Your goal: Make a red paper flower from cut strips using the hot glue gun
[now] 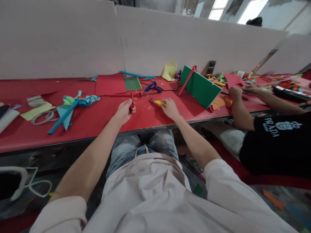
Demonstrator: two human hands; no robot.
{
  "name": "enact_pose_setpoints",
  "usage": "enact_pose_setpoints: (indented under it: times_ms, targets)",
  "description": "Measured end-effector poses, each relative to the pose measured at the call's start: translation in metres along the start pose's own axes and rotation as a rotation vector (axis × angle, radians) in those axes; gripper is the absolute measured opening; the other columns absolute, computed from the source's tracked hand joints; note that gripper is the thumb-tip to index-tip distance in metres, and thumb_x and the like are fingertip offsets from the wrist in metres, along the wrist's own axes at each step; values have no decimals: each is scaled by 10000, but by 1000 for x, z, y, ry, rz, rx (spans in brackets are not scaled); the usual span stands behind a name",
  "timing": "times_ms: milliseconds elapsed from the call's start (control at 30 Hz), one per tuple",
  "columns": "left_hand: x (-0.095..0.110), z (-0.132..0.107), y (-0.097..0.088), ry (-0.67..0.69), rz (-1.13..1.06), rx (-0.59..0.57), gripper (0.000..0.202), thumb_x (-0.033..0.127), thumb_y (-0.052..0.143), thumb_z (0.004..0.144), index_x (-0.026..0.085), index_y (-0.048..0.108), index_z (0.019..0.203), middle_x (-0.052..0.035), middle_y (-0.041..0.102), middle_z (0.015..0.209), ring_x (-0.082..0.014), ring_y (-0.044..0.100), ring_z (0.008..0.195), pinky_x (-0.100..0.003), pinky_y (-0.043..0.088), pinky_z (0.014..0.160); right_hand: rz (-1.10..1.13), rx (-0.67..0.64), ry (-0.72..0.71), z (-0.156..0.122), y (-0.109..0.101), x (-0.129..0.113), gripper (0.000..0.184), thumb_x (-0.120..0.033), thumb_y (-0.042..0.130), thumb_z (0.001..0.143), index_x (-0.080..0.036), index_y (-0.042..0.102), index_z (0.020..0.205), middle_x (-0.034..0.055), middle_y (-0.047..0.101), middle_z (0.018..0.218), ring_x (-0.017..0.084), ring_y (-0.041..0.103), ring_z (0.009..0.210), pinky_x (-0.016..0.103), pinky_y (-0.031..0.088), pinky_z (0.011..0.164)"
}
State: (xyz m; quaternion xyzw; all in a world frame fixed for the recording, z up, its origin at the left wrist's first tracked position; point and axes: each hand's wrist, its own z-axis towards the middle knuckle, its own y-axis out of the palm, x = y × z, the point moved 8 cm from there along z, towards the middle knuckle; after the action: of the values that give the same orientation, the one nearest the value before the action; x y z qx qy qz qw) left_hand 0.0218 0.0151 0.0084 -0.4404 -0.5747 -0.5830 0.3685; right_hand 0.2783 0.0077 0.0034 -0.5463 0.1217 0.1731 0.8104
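Observation:
Near the table's front edge, my left hand is closed around a small, upright red paper strip. To its right, my right hand grips a yellow utility knife, its dark tip pointing left, low over the tabletop. Small pale scraps lie between the two hands. Just beyond them rests a blue glue gun, with its nozzle toward the left and a dark cord trailing right.
A green board with a red strip stands on the red table. Red paper lies behind my left hand. Blue paper pieces and tape rolls are at left. At right, a co-worker's hands work among coloured scraps.

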Motion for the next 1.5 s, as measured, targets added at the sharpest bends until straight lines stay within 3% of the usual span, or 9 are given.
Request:
enact_pose_setpoints:
  times_ms: [300,433,633,800,900,1067,1233,1367,1500]
  targets:
    - [-6,-4,15,42,274,-48,239,198,624,1041,120,743,849,-87,760,840,-109,670,607,-207,439,537,32,99,158,-7,-16,25,305,-195,569,984,-156,673,1268,238,624,1416,432,512,1398,713,395,1128]
    - [-12,-4,21,104,394,-73,165,295,758,953,142,774,894,-80,788,831,-143,693,629,-232,479,577,487,111,-36,2,-3,-18,249,-275,499,1029,-173,705,1126,178,714,1255,319,613,1244,548,462,1127]
    - [-15,-4,22,228,528,-88,162,324,808,858,163,813,873,-19,741,709,-138,623,611,-262,499,640,775,9,-86,18,29,-64,335,-450,521,1023,-195,723,941,58,756,896,178,689,849,312,580,812]
    - [-7,-3,12,283,581,-51,149,268,812,819,163,832,923,-33,768,755,-160,659,687,-288,540,726,952,-69,-31,11,38,-65,514,-701,597,949,-208,694,844,1,625,648,132,578,610,267,503,606]
    - [-3,-7,4,278,599,-70,168,275,867,769,174,840,901,-58,805,833,-185,696,748,-311,568,779,977,-69,-34,4,39,-61,454,-656,760,840,-215,662,799,-18,624,625,131,579,598,285,523,647]
    - [-5,-10,-18,254,604,-38,218,384,850,813,170,812,823,-65,766,763,-166,642,632,-303,528,674,1039,-43,22,-6,48,-46,341,-546,708,897,-216,624,870,-14,644,682,137,633,613,298,574,663]
    - [-12,-12,-22,304,587,0,224,358,854,804,185,787,929,-66,784,917,-167,679,816,-266,527,765,1076,-65,-10,-17,50,-48,276,-452,752,878,-225,602,926,-13,695,787,128,680,671,293,605,726]
    - [-19,-14,-25,280,583,3,337,501,728,906,178,775,991,-17,667,663,-129,535,553,-245,414,550,1096,-134,-77,-21,51,-58,281,-468,738,888,-239,598,971,-22,706,798,120,666,634,289,593,700]
    - [-22,-17,-22,266,617,-66,392,554,740,889,180,789,998,-31,694,685,-128,529,517,-257,418,534,1090,-119,-85,-20,49,-59,302,-491,733,877,-243,585,966,-28,669,804,122,669,663,289,585,714]
